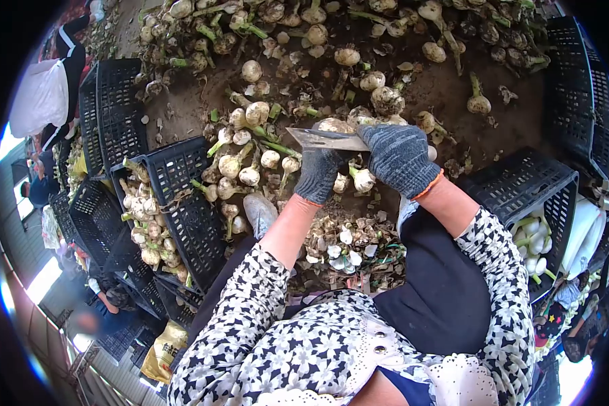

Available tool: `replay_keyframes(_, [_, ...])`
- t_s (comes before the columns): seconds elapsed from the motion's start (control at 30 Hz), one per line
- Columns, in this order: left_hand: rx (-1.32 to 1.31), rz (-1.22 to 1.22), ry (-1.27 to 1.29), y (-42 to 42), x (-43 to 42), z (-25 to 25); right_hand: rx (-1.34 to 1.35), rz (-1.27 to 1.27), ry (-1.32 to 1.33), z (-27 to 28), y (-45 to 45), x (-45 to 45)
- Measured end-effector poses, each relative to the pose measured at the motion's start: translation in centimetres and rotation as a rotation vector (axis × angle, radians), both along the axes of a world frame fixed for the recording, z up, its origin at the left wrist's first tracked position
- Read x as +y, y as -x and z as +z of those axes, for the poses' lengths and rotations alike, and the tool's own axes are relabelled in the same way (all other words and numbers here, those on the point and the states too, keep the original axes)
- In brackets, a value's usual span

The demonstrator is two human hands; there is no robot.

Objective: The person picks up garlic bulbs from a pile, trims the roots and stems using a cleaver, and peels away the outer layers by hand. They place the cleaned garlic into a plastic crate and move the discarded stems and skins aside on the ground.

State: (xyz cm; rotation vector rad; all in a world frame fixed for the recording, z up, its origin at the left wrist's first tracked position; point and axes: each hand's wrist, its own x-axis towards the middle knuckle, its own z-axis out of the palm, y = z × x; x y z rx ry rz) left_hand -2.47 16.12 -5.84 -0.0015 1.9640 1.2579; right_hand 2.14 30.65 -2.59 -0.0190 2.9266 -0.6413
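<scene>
My right hand [400, 159], in a dark grey knit glove with an orange cuff, is closed round the handle end of a knife. Its broad, stained blade [328, 140] points left, across the top of my left hand [319, 174]. That hand, gloved alike, looks curled, but the blade covers its fingertips and whatever they hold. Just beyond the blade is a soil-stained garlic bulb [335, 125]; whether my left fingers touch it I cannot tell. Below my right hand lies another garlic bulb [363, 180] with a short cut stem. Several trimmed bulbs [233, 166] lie left of my hands.
Long-stemmed garlic [311, 34] is heaped at the far side. A black crate [186, 203] of garlic stands at left, another crate [521, 183] with paler bulbs at right. Peelings [348, 247] cover the ground between my legs. Other people [105, 304] are at far left.
</scene>
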Motion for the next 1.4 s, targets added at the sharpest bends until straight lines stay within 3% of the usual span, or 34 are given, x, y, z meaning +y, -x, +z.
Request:
replay_keyframes(0.07, [0.010, 0.045, -0.028, -0.1, 0.3, 0.0, 0.004, 0.005, 0.009, 0.1, 0.0, 0.2])
replay_keyframes(0.17, [0.157, 0.296, -0.383, -0.6, 1.1, 0.6, 0.044, -0.021, 0.035, -0.9, 0.3, 1.0])
replay_keyframes(0.2, [0.161, 0.289, -0.385, -0.8, 1.5, 0.7, 0.050, -0.027, 0.034, -1.1, 0.3, 1.0])
replay_keyframes(0.27, [-0.029, 0.532, -0.604, -0.9, 2.8, 1.2, -0.028, -0.085, 0.034, -1.5, 0.5, 1.5])
replay_keyframes(0.47, [0.061, 0.418, -0.475, -1.2, 2.5, 2.7, -0.015, -0.067, 0.069, -1.1, 0.2, 1.8])
replay_keyframes(0.57, [-0.033, 0.406, -0.503, -1.1, 2.6, 3.4, 0.032, -0.065, 0.152, -0.4, 0.4, 2.4])
replay_keyframes(0.63, [-0.098, 0.349, -0.766, -1.0, 2.8, 4.2, -0.239, -0.155, 0.356, 0.3, 1.3, 2.8])
replay_keyframes(0.73, [0.094, 0.071, -0.577, -0.4, 3.3, 5.6, -0.302, -0.207, 0.404, -0.9, 0.7, 3.2])
replay_keyframes(0.8, [-0.008, 0.096, -0.600, -0.1, 3.6, 6.5, -0.332, -0.339, 0.477, -0.3, 0.5, 3.9])
replay_keyframes(0.87, [-0.116, 0.118, -0.612, -0.3, 3.8, 6.6, -0.484, -0.544, 0.804, 0.1, 0.1, 4.5])
replay_keyframes(1.0, [-0.079, 0.104, -0.604, -0.4, 3.7, 6.0, -0.453, -0.569, 0.814, -2.8, -0.4, 4.4])
replay_keyframes(1.03, [-0.225, 0.175, -0.632, -0.4, 3.6, 6.1, -0.452, -0.573, 0.818, -2.3, -0.6, 4.3])
replay_keyframes(1.1, [-0.372, 0.244, -0.654, -0.3, 3.3, 5.8, -0.078, -0.476, 0.544, -0.8, -1.4, 4.1])
replay_keyframes(1.13, [-0.363, 0.198, -0.727, -0.2, 2.9, 5.1, -0.077, -0.478, 0.545, 0.1, -1.4, 4.3])
replay_keyframes(1.2, [-0.353, 0.154, -0.801, -0.3, 0.8, 1.3, 0.319, -0.175, 0.326, 2.1, -1.5, 4.8])
replay_keyframes(1.23, [-0.522, 0.411, -0.720, 0.2, 0.6, 0.4, 0.255, -0.034, 0.216, 2.8, -1.7, 5.0])
replay_keyframes(1.27, [-0.488, 0.313, -0.831, -0.2, 0.1, -0.3, 0.253, -0.035, 0.218, 3.0, -1.8, 4.8])
replay_keyframes(1.33, [-0.425, 0.122, -1.062, -0.9, 0.0, 0.0, 0.090, 0.038, -0.047, 3.2, -2.0, 4.1])
replay_keyframes(1.4, [-0.423, 0.363, -0.745, -1.3, -1.2, -1.1, 0.137, 0.035, -0.024, 2.2, -1.9, 4.1])
